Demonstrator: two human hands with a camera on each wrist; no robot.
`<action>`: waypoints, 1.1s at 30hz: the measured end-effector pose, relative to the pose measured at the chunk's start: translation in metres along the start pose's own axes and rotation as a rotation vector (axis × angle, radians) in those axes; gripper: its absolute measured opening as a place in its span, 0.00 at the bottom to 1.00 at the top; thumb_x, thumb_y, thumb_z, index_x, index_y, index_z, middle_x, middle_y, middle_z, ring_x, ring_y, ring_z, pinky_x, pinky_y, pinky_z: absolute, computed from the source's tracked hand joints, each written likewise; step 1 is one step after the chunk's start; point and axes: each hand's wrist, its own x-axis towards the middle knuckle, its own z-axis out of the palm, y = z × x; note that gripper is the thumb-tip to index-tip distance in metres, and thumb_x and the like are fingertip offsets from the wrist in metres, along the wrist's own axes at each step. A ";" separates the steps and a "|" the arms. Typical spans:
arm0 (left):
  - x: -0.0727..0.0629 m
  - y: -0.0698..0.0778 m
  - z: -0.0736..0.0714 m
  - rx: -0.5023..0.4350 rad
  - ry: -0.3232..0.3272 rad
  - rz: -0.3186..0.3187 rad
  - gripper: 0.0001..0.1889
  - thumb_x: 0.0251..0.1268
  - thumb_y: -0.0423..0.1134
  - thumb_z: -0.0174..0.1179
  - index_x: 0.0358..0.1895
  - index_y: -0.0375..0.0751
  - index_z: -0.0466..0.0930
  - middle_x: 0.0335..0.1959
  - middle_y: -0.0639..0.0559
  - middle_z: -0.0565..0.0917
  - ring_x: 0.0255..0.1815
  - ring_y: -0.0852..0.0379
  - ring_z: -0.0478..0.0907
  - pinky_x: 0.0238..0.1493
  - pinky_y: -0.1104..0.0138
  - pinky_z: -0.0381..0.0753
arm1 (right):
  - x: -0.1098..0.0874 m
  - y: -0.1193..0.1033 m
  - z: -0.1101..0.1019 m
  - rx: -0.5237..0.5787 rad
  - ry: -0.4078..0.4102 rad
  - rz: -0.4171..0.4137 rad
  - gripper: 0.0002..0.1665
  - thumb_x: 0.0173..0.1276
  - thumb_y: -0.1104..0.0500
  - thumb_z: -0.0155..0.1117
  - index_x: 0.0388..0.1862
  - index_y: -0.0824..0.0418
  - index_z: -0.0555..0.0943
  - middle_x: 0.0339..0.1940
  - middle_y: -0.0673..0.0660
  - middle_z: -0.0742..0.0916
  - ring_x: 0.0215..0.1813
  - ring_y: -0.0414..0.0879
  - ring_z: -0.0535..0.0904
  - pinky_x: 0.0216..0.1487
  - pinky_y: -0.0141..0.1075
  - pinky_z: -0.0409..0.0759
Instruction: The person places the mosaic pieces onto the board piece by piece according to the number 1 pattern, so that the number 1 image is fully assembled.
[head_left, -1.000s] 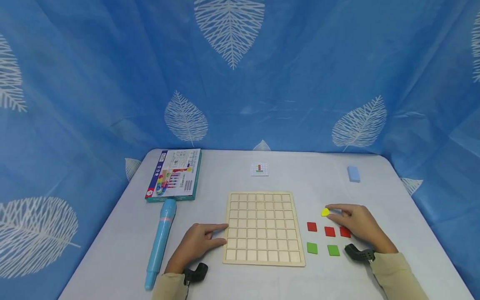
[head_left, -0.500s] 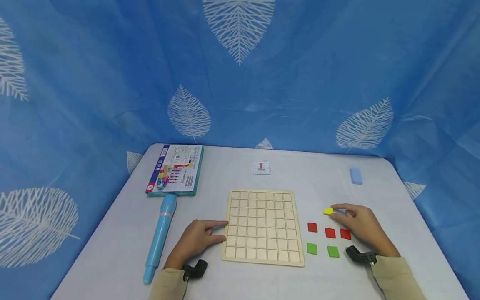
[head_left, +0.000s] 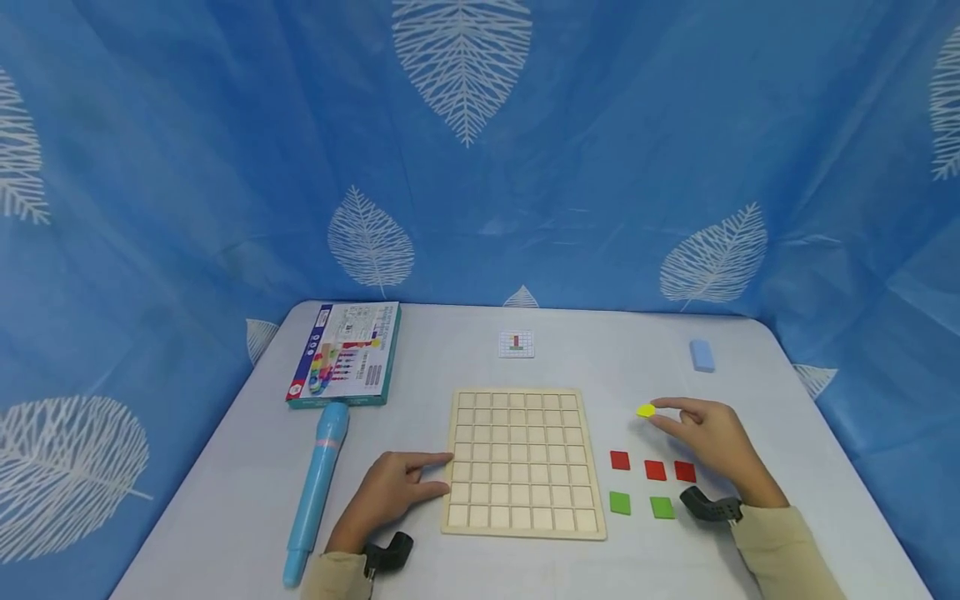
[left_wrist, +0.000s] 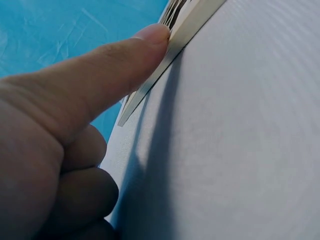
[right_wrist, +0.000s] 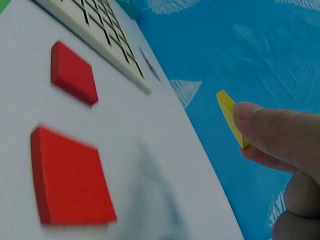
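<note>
In the head view a pale wooden grid board (head_left: 523, 463) lies on the white table. My left hand (head_left: 392, 492) touches its left edge with straight index finger and thumb, the other fingers curled under. In the left wrist view, one digit (left_wrist: 125, 62) rests on the board's rim (left_wrist: 187, 30). My right hand (head_left: 708, 429) pinches a small yellow tile (head_left: 645, 410) between thumb and index finger, above the table to the board's right. The right wrist view shows this tile (right_wrist: 231, 117) tilted and clear of the surface.
Three red tiles (head_left: 655, 470) and two green tiles (head_left: 619, 502) lie right of the board. Behind it sits a small pattern card (head_left: 517, 343). A blue block (head_left: 702, 356) stands back right. At left are a box (head_left: 347, 354) and a light-blue tube (head_left: 315, 496).
My right hand has lifted the yellow tile a little higher and away from the red tiles, uncovering the rightmost one. My left hand stays at the board's edge. The head view shifts slightly.
</note>
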 end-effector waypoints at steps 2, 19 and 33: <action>-0.001 0.000 0.000 -0.004 0.001 0.006 0.24 0.58 0.53 0.75 0.58 0.55 0.88 0.13 0.62 0.64 0.16 0.65 0.58 0.20 0.70 0.57 | 0.002 -0.007 0.002 0.011 0.006 -0.021 0.22 0.65 0.49 0.77 0.54 0.58 0.88 0.14 0.49 0.66 0.17 0.45 0.62 0.19 0.37 0.59; -0.001 0.004 0.000 0.007 0.017 -0.009 0.23 0.57 0.51 0.76 0.57 0.55 0.88 0.13 0.61 0.65 0.16 0.63 0.59 0.20 0.70 0.58 | 0.023 -0.059 0.035 0.151 -0.046 -0.154 0.23 0.66 0.45 0.75 0.55 0.55 0.88 0.12 0.47 0.65 0.15 0.41 0.56 0.18 0.36 0.58; -0.002 0.004 -0.001 0.013 0.006 -0.004 0.23 0.58 0.51 0.75 0.58 0.54 0.88 0.13 0.61 0.66 0.16 0.64 0.59 0.20 0.70 0.58 | 0.032 -0.102 0.083 0.249 -0.161 -0.245 0.21 0.67 0.48 0.74 0.55 0.57 0.88 0.11 0.44 0.65 0.15 0.38 0.54 0.20 0.34 0.60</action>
